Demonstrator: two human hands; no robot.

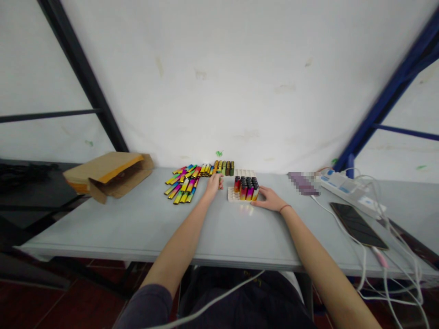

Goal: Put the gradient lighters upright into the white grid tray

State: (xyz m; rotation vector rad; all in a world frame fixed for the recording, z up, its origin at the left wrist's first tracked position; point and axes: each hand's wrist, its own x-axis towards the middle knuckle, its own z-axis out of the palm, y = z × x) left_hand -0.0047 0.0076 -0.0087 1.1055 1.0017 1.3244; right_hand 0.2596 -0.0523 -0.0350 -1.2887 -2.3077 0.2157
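A white tray on the grey table holds several upright rainbow-coloured lighters. My right hand rests at the tray's right front corner, fingers curled against it. My left hand is closed around one lighter just left of the tray. A loose pile of colourful lighters lies on the table to the left of that hand. A short row of standing lighters is behind it near the wall.
An open brown cardboard box sits at the left of the table. At the right lie a white power strip with cables, a dark phone and a blurred purple object. Dark and blue frame bars flank the white wall.
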